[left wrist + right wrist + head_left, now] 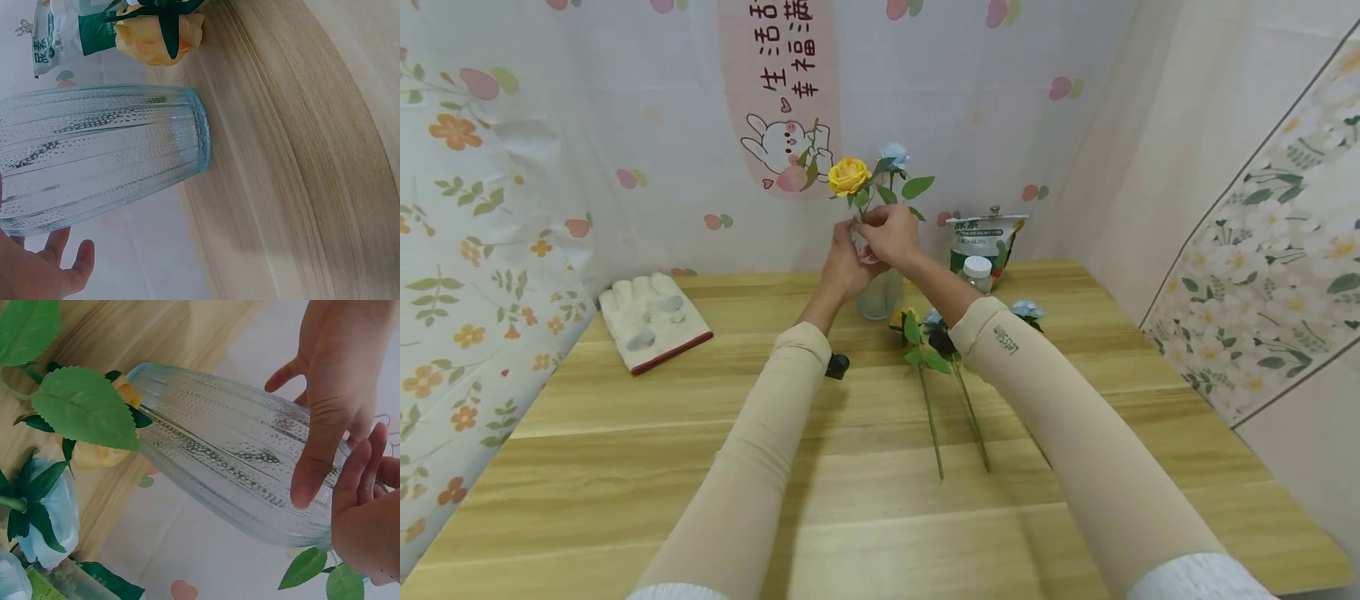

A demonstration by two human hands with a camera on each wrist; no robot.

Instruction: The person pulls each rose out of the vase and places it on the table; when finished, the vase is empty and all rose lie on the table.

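Vase (880, 297)—one, left hand (844, 268) gripping, right hand (893, 237) pinching one yellow rose (849, 177)

Got a cream glove (653, 321) with a red hem over at middle left, a white-capped bottle (977, 270) in front of a green-and-white pouch (981, 237) right of center, and a bunny-print backdrop (910, 92) up top, plus floral-print cloth (475, 283) down the left edge.

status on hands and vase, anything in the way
Left hand holds vase. Right hand pinches yellow rose by its stem. Loose flowers lie nearby, not blocking.
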